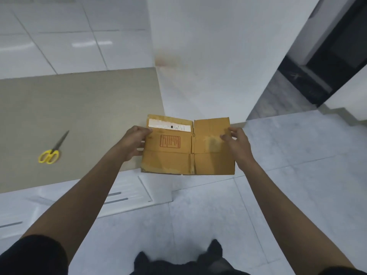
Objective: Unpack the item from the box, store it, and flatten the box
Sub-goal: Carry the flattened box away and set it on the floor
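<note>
Fingers of both hands pinch the flattened box by its two short ends, clear of the desk.

Fingers (146, 133) of the left hand (132, 142) are closed on the left edge of the box (187, 145), thumb on the printed face and the rest curled behind; fingers (226, 137) of the right hand (239, 145) clamp the right edge, thumb pressed on the panel, the others loosely spread. Box lies directly between the two grips, long axis running from one hand to the other, face tilted toward the wearer, panels collapsed nearly flat with a centre seam. Both hands are equally near. Desk (79, 108) surface lies left of and beyond the left fingers; scissors (52, 150) rest on it well apart. Judgement: flattening appears nearly complete; the remaining move is probably to lay the box down leftward. No unpacked item is visible.
</note>
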Demonstrator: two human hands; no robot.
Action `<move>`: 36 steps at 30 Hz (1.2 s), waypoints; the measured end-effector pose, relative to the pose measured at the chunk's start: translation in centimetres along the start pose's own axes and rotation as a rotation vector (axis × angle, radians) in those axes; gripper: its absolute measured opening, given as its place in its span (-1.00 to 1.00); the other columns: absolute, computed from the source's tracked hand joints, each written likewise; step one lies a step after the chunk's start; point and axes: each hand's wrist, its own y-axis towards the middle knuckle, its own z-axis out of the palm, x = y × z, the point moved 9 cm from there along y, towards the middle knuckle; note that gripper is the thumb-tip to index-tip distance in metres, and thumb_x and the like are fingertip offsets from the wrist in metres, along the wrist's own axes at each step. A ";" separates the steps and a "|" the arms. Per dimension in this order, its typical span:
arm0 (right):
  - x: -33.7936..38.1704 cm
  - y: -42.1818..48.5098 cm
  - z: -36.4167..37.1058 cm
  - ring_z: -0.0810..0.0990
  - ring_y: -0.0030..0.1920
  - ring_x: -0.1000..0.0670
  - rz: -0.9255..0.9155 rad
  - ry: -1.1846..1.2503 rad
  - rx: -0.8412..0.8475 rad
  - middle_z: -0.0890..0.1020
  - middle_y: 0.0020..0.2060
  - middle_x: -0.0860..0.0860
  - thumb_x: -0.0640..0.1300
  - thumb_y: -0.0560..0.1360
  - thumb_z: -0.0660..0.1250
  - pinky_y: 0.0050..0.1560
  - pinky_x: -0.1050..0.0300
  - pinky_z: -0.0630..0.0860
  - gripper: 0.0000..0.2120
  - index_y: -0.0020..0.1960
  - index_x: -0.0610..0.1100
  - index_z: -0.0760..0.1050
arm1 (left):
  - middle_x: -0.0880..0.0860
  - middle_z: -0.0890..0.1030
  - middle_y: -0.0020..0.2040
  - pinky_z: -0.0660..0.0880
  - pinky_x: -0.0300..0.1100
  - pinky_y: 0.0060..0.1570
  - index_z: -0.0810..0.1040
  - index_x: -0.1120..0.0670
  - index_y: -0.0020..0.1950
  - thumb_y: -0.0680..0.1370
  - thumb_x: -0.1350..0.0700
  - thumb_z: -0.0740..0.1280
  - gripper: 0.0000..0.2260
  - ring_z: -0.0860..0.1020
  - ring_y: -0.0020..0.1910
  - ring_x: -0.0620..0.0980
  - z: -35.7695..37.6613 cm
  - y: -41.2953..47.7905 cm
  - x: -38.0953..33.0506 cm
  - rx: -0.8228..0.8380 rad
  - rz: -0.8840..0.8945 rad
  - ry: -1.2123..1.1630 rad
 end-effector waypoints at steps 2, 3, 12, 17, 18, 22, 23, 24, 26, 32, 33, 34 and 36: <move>-1.5 1.2 -3.0 0.44 0.19 0.03 0.006 -0.003 0.002 0.47 0.22 0.01 -0.04 0.48 0.37 0.10 0.12 0.35 -0.62 0.27 -0.01 0.41 | 0.06 0.57 0.14 0.52 0.04 -0.14 0.40 0.07 0.25 0.57 -0.04 0.28 -0.68 0.56 0.06 0.10 3.6 0.7 0.0 0.005 0.002 0.001; -2.2 1.9 -4.7 0.43 0.19 0.02 0.005 -0.011 0.001 0.46 0.23 0.01 -0.05 0.49 0.37 0.09 0.13 0.35 -0.62 0.28 -0.01 0.41 | 0.07 0.57 0.14 0.52 0.04 -0.13 0.40 0.08 0.25 0.57 -0.04 0.28 -0.68 0.57 0.06 0.10 5.5 1.2 0.1 0.009 0.003 -0.004; -5.5 9.7 -13.4 0.47 0.19 -0.04 0.021 -0.075 0.027 0.48 0.28 -0.04 -0.04 0.49 0.37 0.03 0.12 0.36 -0.54 0.35 0.00 0.34 | 0.09 0.55 0.19 0.53 0.16 0.06 0.38 0.09 0.28 0.54 -0.02 0.35 -0.63 0.56 0.13 0.15 17.1 4.7 -0.8 0.046 -0.033 -0.015; -6.8 15.6 -14.0 0.47 0.19 -0.02 0.046 -0.076 0.080 0.46 0.28 -0.04 -0.06 0.49 0.36 0.06 0.12 0.40 -0.51 0.37 -0.01 0.30 | 0.00 0.58 0.04 0.49 0.18 0.10 0.47 0.03 0.05 0.53 0.04 0.38 -0.84 0.57 0.02 0.07 20.4 9.0 -3.1 0.015 -0.029 0.026; -7.0 16.8 -13.8 0.46 0.20 -0.01 0.049 -0.072 0.094 0.46 0.28 -0.04 -0.07 0.49 0.36 0.08 0.10 0.41 -0.50 0.37 -0.01 0.30 | -0.01 0.59 0.01 0.49 0.18 0.10 0.49 0.01 -0.01 0.54 0.05 0.37 -0.90 0.57 0.01 0.07 20.9 10.0 -3.6 0.018 -0.029 0.033; -8.8 22.6 -12.8 0.46 0.23 -0.03 0.092 -0.067 0.142 0.45 0.29 -0.04 -0.08 0.49 0.36 0.10 0.09 0.43 -0.50 0.39 -0.01 0.29 | 0.01 0.62 0.04 0.51 0.13 0.02 0.53 0.05 0.06 0.55 0.06 0.34 -0.87 0.58 0.03 0.09 22.6 15.3 -4.2 0.013 -0.080 0.046; -9.3 24.4 -12.4 0.45 0.24 -0.03 0.110 -0.077 0.155 0.44 0.31 -0.04 -0.09 0.49 0.36 0.12 0.09 0.43 -0.49 0.39 -0.02 0.29 | -0.01 0.62 0.02 0.52 0.09 -0.05 0.53 0.03 0.05 0.55 0.06 0.34 -0.90 0.59 0.00 0.06 23.0 17.1 -4.3 0.007 -0.094 0.044; -9.7 26.3 -11.8 0.44 0.26 -0.04 0.130 -0.090 0.172 0.43 0.32 -0.05 -0.09 0.49 0.36 0.14 0.08 0.43 -0.49 0.40 -0.02 0.29 | -0.03 0.62 -0.01 0.51 0.03 -0.13 0.54 -0.01 -0.01 0.56 0.08 0.33 -0.96 0.59 -0.03 0.04 23.4 18.8 -4.4 -0.002 -0.106 0.041; -11.0 29.9 -10.6 0.43 0.25 -0.03 0.177 -0.124 0.215 0.41 0.33 -0.07 -0.09 0.49 0.36 0.12 0.11 0.39 -0.48 0.40 -0.03 0.29 | -0.07 0.61 -0.07 0.49 -0.06 -0.25 0.53 -0.06 -0.09 0.57 0.11 0.30 -0.92 0.58 -0.09 0.01 24.2 22.2 -4.7 -0.012 -0.134 0.047; -15.0 39.3 -7.5 0.39 0.14 0.01 0.236 -0.176 0.280 0.40 0.29 -0.05 -0.08 0.49 0.34 0.06 0.14 0.33 -0.51 0.38 -0.04 0.30 | -0.05 0.58 -0.05 0.49 0.02 -0.11 0.53 -0.06 -0.07 0.58 0.10 0.24 -0.90 0.56 -0.09 0.03 25.8 32.0 -5.2 -0.022 -0.239 0.108; -15.8 40.8 -7.0 0.39 0.13 0.01 0.243 -0.177 0.286 0.40 0.29 -0.04 -0.08 0.49 0.34 0.05 0.14 0.33 -0.51 0.38 -0.04 0.30 | -0.05 0.57 -0.05 0.48 0.05 -0.06 0.54 -0.05 -0.02 0.58 0.09 0.24 -0.91 0.55 -0.08 0.03 26.4 33.6 -5.0 -0.018 -0.252 0.107; -16.8 42.2 -6.5 0.40 0.14 0.01 0.259 -0.177 0.293 0.40 0.28 -0.04 -0.08 0.49 0.33 0.06 0.13 0.34 -0.51 0.38 -0.05 0.30 | -0.05 0.57 -0.05 0.48 0.05 -0.04 0.53 -0.03 0.04 0.58 0.09 0.24 -0.90 0.55 -0.09 0.02 26.9 35.1 -4.6 -0.019 -0.267 0.110; -19.4 45.1 -5.4 0.42 0.17 -0.02 0.302 -0.172 0.325 0.40 0.30 -0.04 -0.07 0.50 0.32 0.09 0.11 0.37 -0.52 0.38 -0.05 0.31 | -0.01 0.57 -0.07 0.49 -0.03 -0.12 0.52 0.04 0.12 0.57 0.11 0.26 -0.86 0.54 -0.13 0.00 27.7 38.1 -3.4 -0.047 -0.313 0.103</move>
